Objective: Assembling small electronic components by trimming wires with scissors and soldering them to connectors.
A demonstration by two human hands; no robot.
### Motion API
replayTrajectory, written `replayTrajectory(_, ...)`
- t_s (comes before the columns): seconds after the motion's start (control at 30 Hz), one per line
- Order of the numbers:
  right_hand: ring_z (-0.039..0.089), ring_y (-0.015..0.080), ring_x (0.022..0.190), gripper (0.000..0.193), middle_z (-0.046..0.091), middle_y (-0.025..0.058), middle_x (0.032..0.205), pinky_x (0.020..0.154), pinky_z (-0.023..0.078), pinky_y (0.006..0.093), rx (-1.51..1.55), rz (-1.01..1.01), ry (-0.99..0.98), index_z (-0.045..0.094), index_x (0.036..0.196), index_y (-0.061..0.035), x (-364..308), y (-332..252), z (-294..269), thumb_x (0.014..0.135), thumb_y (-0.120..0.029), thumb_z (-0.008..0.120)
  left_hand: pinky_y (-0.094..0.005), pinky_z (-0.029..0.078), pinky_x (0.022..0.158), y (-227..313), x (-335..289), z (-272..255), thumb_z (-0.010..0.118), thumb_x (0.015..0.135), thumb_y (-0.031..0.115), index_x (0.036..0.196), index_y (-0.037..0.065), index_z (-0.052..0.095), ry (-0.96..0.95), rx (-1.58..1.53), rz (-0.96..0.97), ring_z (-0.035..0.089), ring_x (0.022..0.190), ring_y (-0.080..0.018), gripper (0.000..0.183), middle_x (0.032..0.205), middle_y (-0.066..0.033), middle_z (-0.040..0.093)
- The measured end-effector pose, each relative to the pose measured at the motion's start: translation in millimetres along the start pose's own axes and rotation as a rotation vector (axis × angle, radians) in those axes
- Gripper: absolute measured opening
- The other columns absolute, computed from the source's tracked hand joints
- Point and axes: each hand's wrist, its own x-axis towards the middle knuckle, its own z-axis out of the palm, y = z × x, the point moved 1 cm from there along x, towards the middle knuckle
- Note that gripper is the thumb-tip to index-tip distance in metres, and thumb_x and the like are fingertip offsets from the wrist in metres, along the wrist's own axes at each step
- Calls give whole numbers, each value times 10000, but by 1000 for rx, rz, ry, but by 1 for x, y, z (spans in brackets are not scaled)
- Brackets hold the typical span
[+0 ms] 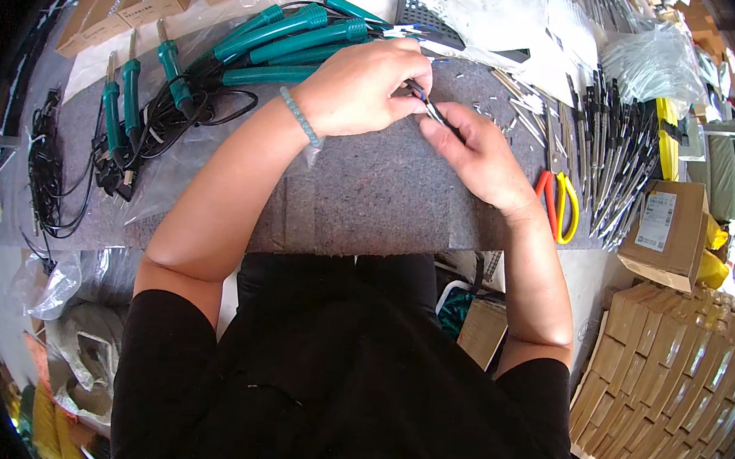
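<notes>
Above the grey cloth-covered table (362, 189), my two hands meet around a thin dark piece with a silvery section (433, 109). My left hand (363, 89) pinches its upper end between thumb and fingers. The lower end lies in my right hand (482, 158), closed with the thumb along it. Its exact kind is too small and too covered to tell. Next to my left hand lies a pile of green soldering iron handles (291, 34) with black cords. Short white sticks (529, 112) are scattered to the right of my right hand.
Several finished-looking soldering irons (130, 90) lie at the left. Scissors with red and yellow handles (569, 212) rest at the right, beside many thin dark rods (603, 150). Open cardboard boxes (154, 10) stand at the far left, stacked cartons (680, 383) at the lower right.
</notes>
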Motion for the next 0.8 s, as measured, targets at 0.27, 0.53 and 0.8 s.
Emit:
replayTrajectory(0.27, 631, 356, 778, 201, 649, 145, 810, 672, 503, 438, -469, 10, 193, 638, 940, -100, -3, -15, 6, 889, -280, 565, -343, 474, 712, -2, -2, -2, 640, 805, 69, 862, 8, 615, -10, 44, 65, 581, 789, -263, 88, 808, -101, 574)
replayTrajectory(0.53, 630, 328, 767, 184, 648, 131, 816, 651, 501, 390, -249, -253, -58, 658, 956, -77, -4, -21, -17, 865, -231, 615, -311, 475, 721, -5, 1, -16, 616, 838, 53, 910, -3, 639, -287, -311, 29, 587, 788, -215, 94, 830, -94, 602)
replayTrajectory(0.8, 552, 139, 660, 162, 599, 107, 725, 613, 446, 298, 58, 6, -127, 643, 955, -22, 0, -21, -20, 894, -168, 611, -270, 463, 718, -7, 2, -24, 595, 822, -15, 961, -8, 657, -240, -466, 52, 582, 801, -161, 152, 846, -73, 610)
